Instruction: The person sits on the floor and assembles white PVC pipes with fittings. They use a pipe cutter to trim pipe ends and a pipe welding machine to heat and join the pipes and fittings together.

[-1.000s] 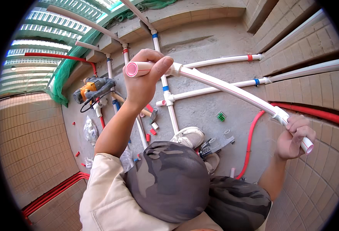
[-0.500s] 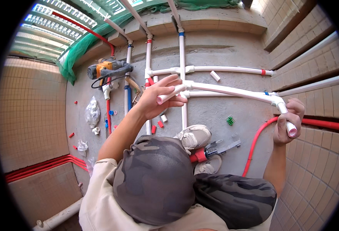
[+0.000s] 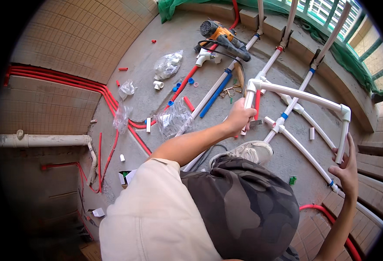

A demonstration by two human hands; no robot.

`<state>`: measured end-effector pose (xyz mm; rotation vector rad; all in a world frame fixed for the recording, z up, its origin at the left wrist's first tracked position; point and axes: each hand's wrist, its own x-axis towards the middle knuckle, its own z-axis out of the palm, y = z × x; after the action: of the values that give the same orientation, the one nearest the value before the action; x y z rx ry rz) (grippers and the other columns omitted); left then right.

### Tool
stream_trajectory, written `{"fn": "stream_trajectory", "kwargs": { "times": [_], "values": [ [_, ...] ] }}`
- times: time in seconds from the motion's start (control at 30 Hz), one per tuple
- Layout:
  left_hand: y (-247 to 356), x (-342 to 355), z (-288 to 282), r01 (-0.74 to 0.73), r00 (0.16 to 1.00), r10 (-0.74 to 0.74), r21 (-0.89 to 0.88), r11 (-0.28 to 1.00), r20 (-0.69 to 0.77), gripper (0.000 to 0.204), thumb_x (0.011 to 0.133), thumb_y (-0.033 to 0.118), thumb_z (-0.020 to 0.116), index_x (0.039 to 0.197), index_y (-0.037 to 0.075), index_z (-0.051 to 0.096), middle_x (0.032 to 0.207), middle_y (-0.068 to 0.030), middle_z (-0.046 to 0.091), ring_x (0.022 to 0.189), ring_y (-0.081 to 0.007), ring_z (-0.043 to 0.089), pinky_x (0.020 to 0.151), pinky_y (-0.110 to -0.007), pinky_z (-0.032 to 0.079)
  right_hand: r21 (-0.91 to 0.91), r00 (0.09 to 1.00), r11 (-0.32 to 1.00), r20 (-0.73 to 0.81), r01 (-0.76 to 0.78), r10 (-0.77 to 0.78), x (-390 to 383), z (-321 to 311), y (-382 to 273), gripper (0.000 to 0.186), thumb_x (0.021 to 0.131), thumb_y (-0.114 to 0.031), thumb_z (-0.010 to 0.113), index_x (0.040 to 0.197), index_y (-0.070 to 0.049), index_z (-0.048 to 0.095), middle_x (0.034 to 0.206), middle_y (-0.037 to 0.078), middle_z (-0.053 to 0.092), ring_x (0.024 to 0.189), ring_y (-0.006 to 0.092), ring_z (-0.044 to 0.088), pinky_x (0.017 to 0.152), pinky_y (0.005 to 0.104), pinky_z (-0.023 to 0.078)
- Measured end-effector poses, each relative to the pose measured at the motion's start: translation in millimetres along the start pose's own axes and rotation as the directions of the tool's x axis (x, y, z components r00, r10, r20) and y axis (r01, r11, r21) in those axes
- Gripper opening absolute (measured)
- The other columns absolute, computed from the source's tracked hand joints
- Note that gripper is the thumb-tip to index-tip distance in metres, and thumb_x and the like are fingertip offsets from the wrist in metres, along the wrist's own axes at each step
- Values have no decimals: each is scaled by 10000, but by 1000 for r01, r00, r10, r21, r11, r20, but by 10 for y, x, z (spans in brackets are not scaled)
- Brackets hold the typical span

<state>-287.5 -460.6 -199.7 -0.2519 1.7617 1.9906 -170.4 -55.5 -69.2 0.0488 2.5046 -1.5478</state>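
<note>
A white plastic pipe assembly (image 3: 302, 94) is raised in front of me, a long pipe with an elbow at each end and a short leg beyond each elbow. My left hand (image 3: 240, 119) is closed round the left leg, just below its elbow (image 3: 252, 84). My right hand (image 3: 347, 168) is beside the lower end of the right leg (image 3: 341, 141), fingers stretched and thumb apart; whether it touches the pipe is hard to tell. Below the assembly, fixed white pipes (image 3: 306, 150) run along the floor. A grey flat blade-like piece (image 3: 256, 123) shows beside my left hand.
An orange-and-black power tool (image 3: 222, 35) lies on the floor at the back. Clear plastic bags (image 3: 174, 119), red pipes (image 3: 139, 141), a blue pipe (image 3: 216, 95) and small fittings (image 3: 158, 85) are scattered to the left. My shoe (image 3: 254, 152) stands near the fixed pipes.
The view has swung to the left. My left hand, open under the pipe before, has closed round it. My right hand has loosened from the other end, its fingers now spread.
</note>
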Motion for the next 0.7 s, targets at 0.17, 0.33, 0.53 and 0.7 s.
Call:
{"fn": "stream_trajectory", "kwargs": {
  "times": [0.17, 0.33, 0.53, 0.7],
  "values": [
    [-84, 188, -583, -258, 960, 174, 449, 855, 220, 340, 967, 340, 685, 1031, 20, 591, 813, -35, 596, 650, -92, 568, 596, -267, 482, 522, 860, 805, -234, -283, 454, 423, 590, 692, 223, 1004, -263, 654, 984, -106, 497, 618, -71, 372, 412, 39, 319, 360, 231, 246],
    [-16, 311, -1830, -18, 943, 152, 410, 912, -297, 270, 949, 282, 713, 858, 37, 647, 730, -21, 608, 537, -96, 581, 485, -253, 470, 642, 801, 671, -144, -372, 582, 351, 837, 836, 245, 988, -203, 659, 888, -136, 445, 598, -64, 347, 401, 51, 310, 350, 236, 233],
    [119, 876, -2796, 104, 578, 467, 627, 772, -670, 161, 883, 140, 711, 846, -13, 679, 653, -64, 609, 559, -149, 590, 527, -324, 468, 796, 715, 500, -126, -340, 687, 93, 588, 1335, 244, 982, -164, 653, 873, -150, 435, 593, -75, 345, 401, 40, 286, 347, 234, 202],
    [-55, 621, -1708, -66, 928, 273, 609, 790, -255, 155, 954, 127, 671, 911, -22, 657, 723, -24, 621, 598, -97, 581, 558, -250, 472, 867, 661, 384, -88, -318, 745, 116, 437, 1433, 276, 982, -180, 678, 872, -163, 426, 606, -81, 350, 438, 43, 299, 396, 251, 227]
  ]
}}
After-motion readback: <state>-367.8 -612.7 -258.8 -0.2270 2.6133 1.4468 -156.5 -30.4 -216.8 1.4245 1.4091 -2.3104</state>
